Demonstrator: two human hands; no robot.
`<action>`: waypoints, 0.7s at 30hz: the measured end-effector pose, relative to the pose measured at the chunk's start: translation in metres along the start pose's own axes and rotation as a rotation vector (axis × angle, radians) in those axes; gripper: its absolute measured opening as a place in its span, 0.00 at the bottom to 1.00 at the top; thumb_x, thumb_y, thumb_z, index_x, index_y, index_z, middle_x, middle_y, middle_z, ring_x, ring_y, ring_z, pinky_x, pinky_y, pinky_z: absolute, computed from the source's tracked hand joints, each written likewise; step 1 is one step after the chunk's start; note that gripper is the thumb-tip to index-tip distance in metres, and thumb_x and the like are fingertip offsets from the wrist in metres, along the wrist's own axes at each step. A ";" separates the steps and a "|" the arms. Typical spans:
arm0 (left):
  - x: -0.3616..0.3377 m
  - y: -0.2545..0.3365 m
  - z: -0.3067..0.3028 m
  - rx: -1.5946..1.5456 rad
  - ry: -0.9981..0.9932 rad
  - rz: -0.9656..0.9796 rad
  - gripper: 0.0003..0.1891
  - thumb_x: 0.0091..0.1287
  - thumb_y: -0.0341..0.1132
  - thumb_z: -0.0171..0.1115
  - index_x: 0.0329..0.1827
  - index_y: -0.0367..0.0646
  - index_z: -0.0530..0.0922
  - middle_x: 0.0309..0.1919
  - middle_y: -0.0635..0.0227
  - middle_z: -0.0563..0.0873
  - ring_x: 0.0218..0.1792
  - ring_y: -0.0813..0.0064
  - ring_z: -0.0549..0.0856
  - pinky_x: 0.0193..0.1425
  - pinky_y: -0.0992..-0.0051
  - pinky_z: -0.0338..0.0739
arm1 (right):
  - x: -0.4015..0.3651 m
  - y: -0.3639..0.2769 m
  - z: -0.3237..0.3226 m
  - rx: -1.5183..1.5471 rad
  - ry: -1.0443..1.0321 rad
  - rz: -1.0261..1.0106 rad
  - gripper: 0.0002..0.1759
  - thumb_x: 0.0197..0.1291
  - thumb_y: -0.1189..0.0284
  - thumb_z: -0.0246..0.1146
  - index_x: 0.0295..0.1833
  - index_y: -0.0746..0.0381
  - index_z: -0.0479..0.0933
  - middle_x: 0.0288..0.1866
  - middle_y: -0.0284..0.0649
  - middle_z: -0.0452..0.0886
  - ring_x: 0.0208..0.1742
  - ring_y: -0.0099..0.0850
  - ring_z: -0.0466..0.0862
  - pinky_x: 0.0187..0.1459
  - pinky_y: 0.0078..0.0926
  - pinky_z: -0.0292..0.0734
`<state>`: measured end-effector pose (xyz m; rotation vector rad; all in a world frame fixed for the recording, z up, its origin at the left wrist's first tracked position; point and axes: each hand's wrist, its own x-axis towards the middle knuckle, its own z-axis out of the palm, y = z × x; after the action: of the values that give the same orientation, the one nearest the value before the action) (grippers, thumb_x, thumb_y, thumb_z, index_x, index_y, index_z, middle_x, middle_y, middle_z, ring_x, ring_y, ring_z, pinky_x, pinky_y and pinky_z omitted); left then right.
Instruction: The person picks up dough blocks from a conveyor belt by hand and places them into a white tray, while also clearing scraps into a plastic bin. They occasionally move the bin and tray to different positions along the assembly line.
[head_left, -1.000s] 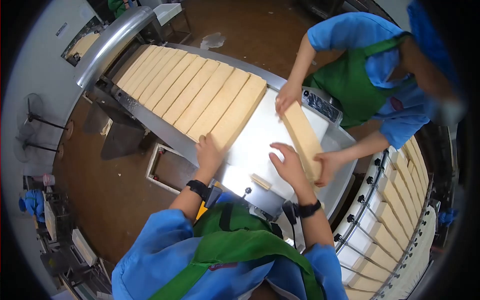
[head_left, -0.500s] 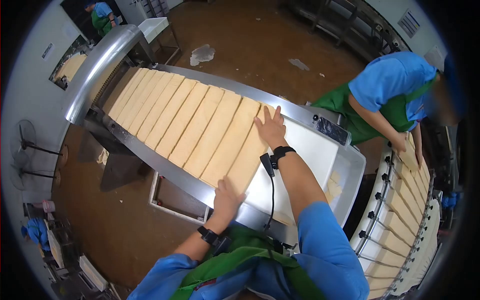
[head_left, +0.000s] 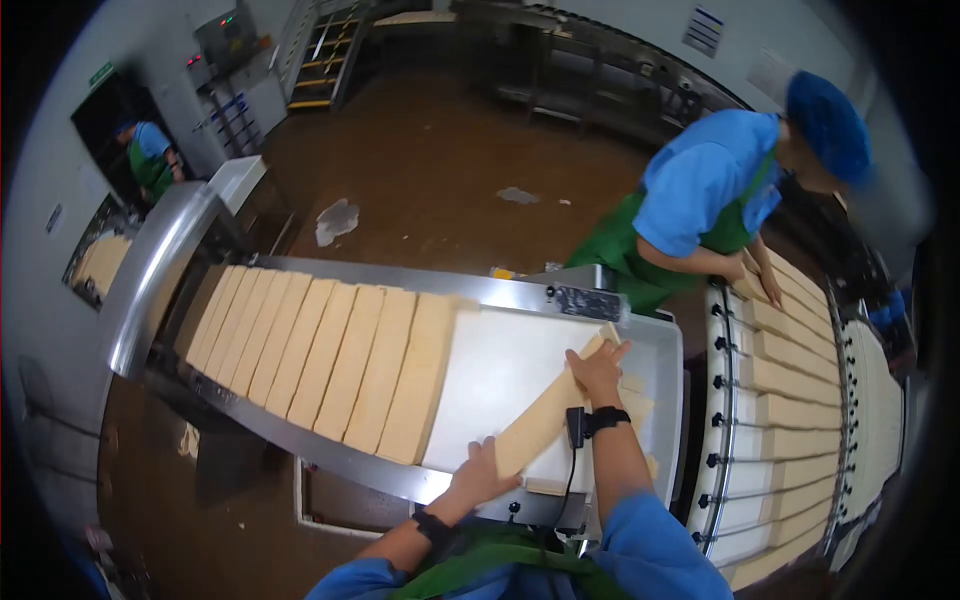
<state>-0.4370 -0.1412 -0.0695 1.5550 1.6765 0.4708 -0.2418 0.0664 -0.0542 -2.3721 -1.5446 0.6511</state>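
A long, flat strip of pale dough [head_left: 541, 424] lies slantwise over the right end of the white conveyor belt [head_left: 492, 368], apart from the others. My left hand [head_left: 480, 476] grips its near end, fingers along the side. At the far end, my right hand [head_left: 598, 372] holds it with fingers bent over the edge. To the left, several more dough strips [head_left: 362, 365] lie side by side on the belt. My palms hide the undersides of both grips. A small dough piece [head_left: 545, 487] shows by the belt's near edge.
A pale tray [head_left: 664, 375] with dough scraps [head_left: 637, 405] sits at the belt's end. A second, curved conveyor [head_left: 722, 415] carries more strips on the right. A co-worker [head_left: 700, 200] bends over it, hands on the dough. A metal machine hood [head_left: 165, 270] spans the belt's left end.
Both hands have moved right with the end strip, which has come away from the row. A bare stretch of belt now lies between them. My view has turned too.
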 end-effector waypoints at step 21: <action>-0.065 0.297 0.191 0.092 -0.879 1.111 0.35 0.51 0.37 0.71 0.63 0.47 0.66 0.62 0.50 0.63 0.53 0.48 0.75 0.55 0.62 0.75 | -0.227 0.494 -0.264 0.153 0.451 0.837 0.41 0.53 0.45 0.55 0.61 0.68 0.64 0.58 0.61 0.70 0.57 0.58 0.71 0.57 0.47 0.67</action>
<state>-0.1012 -0.1946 0.0464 2.2135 0.0931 0.1634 0.2056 -0.3330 0.0190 -2.7297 -0.2805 0.3030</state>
